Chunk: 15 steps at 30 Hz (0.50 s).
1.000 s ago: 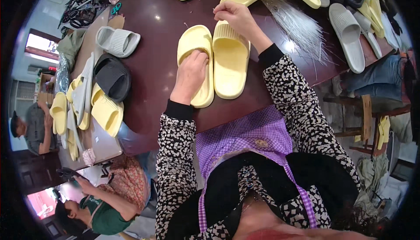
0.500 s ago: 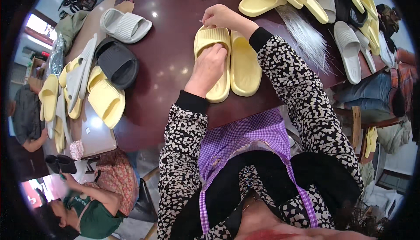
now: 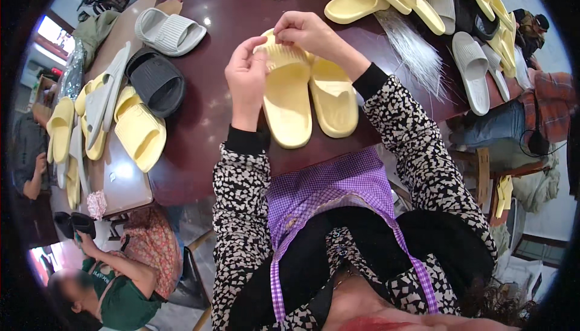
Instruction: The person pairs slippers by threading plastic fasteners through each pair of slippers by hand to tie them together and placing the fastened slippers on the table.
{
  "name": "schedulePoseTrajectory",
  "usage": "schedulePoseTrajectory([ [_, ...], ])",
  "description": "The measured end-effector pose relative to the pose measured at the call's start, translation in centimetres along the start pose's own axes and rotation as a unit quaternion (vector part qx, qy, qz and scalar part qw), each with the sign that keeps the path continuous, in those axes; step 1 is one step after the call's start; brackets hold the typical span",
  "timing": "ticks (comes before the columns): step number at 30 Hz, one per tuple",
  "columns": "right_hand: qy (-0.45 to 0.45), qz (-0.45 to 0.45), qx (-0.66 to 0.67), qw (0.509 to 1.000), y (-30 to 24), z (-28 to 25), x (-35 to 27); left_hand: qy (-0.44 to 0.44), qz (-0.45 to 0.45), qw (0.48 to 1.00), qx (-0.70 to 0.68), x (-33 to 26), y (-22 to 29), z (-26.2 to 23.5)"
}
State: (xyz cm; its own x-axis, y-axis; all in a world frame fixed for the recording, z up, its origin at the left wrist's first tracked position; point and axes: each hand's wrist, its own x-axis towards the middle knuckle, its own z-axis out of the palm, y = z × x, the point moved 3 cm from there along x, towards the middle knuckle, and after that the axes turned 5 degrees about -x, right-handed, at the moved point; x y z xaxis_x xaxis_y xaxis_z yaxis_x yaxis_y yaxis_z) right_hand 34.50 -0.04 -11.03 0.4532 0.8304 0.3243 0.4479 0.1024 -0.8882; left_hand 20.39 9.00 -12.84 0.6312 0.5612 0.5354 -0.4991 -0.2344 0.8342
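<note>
Two pale yellow slide sandals lie side by side on the dark brown table (image 3: 211, 125) in front of me. My left hand (image 3: 246, 77) grips the strap end of the left yellow sandal (image 3: 286, 102), thumb and fingers pinched at its ribbed strap. My right hand (image 3: 305, 31) pinches the same strap from above, fingers closed on its top edge. The right yellow sandal (image 3: 336, 99) rests flat beside it, touching it, with my right wrist over its toe end.
A bundle of thin clear plastic strands (image 3: 414, 50) lies to the right. A black sandal (image 3: 156, 81), a grey sandal (image 3: 169, 30) and several yellow sandals (image 3: 138, 129) sit at left; more pile at the back. A seated person (image 3: 115, 282) is at lower left.
My left hand has lifted off the left sandal's footbed and moved up to its strap, joining my right hand there. The view has shifted so the sandals sit lower in frame.
</note>
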Motion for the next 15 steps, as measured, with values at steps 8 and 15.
schedulePoseTrajectory([
  [8,-0.025,-0.005,0.08,0.996,-1.3,2.1,-1.2,-0.082,-0.19,0.977,-0.052,0.4,-0.7,-0.5],
  [15,-0.015,-0.039,0.13,0.991,-0.6,2.0,-1.0,-0.05,-0.154,0.986,-0.037,0.3,-2.1,-0.3],
])
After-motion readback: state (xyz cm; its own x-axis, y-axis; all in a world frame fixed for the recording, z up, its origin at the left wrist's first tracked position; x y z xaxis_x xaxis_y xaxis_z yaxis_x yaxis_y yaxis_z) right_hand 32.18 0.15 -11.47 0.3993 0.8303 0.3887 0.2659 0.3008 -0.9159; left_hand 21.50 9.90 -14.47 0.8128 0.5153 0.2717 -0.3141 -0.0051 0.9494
